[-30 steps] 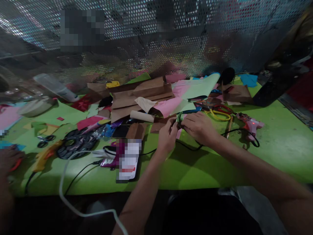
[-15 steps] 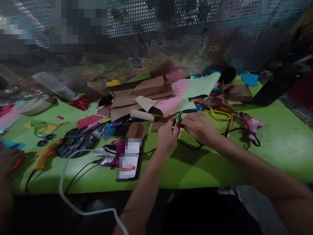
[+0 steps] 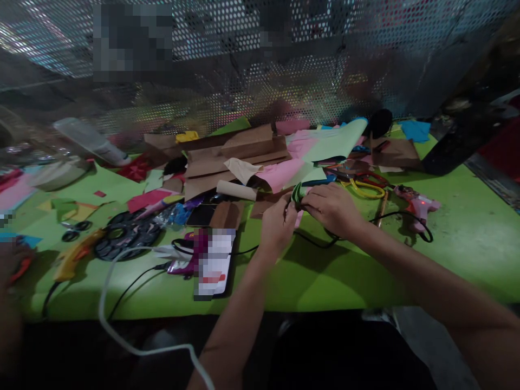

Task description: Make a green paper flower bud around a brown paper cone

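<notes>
Since the earlier frame, a co-worker's hand (image 3: pixel 8 260) with a red-handled tool (image 3: pixel 22 266) has shifted slightly toward the left edge; the pair of hands I monitor has kept almost the same place. I observe the left hand (image 3: pixel 278 219) pinching a folded green strip (image 3: pixel 298 193) between thumb and fingers. The right hand (image 3: pixel 331 206) pinches the same strip from the right, fingertips pressed together. The strip is held between both hands, over the middle of the surface (image 3: pixel 345 284). A black cable (image 3: pixel 314 244) runs below the hands. Just left of them I note a beige paper roll (image 3: pixel 236 190); to the right, yellow-handled scissors (image 3: pixel 368 189) and, farther right, a pink glue gun (image 3: pixel 418 208) with a red light. Near left lies a phone (image 3: pixel 219 268), its screen partly obscured; beyond it, a black round tray (image 3: pixel 140 241) and a yellow glue gun (image 3: pixel 75 260).
</notes>
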{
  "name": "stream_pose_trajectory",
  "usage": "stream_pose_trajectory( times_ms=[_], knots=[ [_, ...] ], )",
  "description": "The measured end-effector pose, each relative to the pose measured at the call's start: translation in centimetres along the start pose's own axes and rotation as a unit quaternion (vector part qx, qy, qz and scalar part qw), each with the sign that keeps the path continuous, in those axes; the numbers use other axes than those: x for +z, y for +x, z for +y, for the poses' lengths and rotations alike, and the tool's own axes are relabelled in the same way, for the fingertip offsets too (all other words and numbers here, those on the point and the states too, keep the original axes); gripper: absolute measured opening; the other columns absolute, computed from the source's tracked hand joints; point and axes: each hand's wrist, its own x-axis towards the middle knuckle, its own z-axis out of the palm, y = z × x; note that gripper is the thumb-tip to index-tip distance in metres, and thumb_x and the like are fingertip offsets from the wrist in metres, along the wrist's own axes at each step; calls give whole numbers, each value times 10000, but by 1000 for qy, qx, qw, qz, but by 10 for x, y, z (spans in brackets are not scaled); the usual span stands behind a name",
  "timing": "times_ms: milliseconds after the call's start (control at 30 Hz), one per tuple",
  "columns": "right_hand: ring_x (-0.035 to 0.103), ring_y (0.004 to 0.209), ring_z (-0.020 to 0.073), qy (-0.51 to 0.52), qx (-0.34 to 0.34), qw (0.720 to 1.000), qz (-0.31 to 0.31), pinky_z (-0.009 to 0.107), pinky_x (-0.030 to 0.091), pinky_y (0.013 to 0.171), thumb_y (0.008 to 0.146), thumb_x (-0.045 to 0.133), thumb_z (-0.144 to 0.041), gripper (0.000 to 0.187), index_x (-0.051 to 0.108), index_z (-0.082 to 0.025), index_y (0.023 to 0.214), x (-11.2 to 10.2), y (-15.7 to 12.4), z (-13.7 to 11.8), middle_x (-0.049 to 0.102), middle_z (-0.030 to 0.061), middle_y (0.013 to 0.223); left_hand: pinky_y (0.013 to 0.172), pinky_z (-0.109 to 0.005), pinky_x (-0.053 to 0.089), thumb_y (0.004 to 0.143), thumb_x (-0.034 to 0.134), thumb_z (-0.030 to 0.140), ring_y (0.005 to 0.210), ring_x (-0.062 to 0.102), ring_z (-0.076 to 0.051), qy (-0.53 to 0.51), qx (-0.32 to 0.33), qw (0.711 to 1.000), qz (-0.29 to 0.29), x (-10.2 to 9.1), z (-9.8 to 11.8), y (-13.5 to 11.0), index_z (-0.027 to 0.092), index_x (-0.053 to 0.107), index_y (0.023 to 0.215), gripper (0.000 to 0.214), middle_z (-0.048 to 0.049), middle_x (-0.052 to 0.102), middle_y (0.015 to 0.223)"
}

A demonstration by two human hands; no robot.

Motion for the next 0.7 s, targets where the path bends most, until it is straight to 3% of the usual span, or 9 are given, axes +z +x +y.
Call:
stream_pose_trajectory(
  times_ms=[700],
  knots=[
    [576,760,196,3,9,1000,-11,336,275,681,940,612,-167,130,712,-159,857,-1,1,-1,712,63,819,713,-256,444,968,412,269,776,659,-181,-25,0,1000,-16,-1,-1,1,170,688,1160,350,-53,747,856]
  ],
)
